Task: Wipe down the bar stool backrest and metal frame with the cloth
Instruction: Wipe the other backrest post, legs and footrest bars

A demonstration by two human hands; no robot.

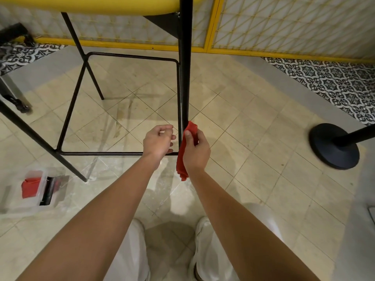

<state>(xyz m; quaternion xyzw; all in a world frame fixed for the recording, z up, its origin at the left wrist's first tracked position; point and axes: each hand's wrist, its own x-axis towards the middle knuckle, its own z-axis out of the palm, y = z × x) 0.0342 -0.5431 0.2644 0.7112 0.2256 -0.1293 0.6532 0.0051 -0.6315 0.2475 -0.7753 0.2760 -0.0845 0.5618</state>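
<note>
Low on the near black leg [184, 78] of the bar stool [121, 56], the right grip [195, 151] holds the red cloth [181, 165] — thumb on top, fingers curled round it, cloth against the metal and hanging past the wrist. Left grip [158, 141] sits just beside the leg, loosely curled, holding nothing — contact with the lower rail unclear. Yellow seat [101, 5] overhead. Clear box [12, 199] on the floor left, black post base [324, 157] right.

Red cloth [186, 151] — black stool frame [184, 78]
</note>
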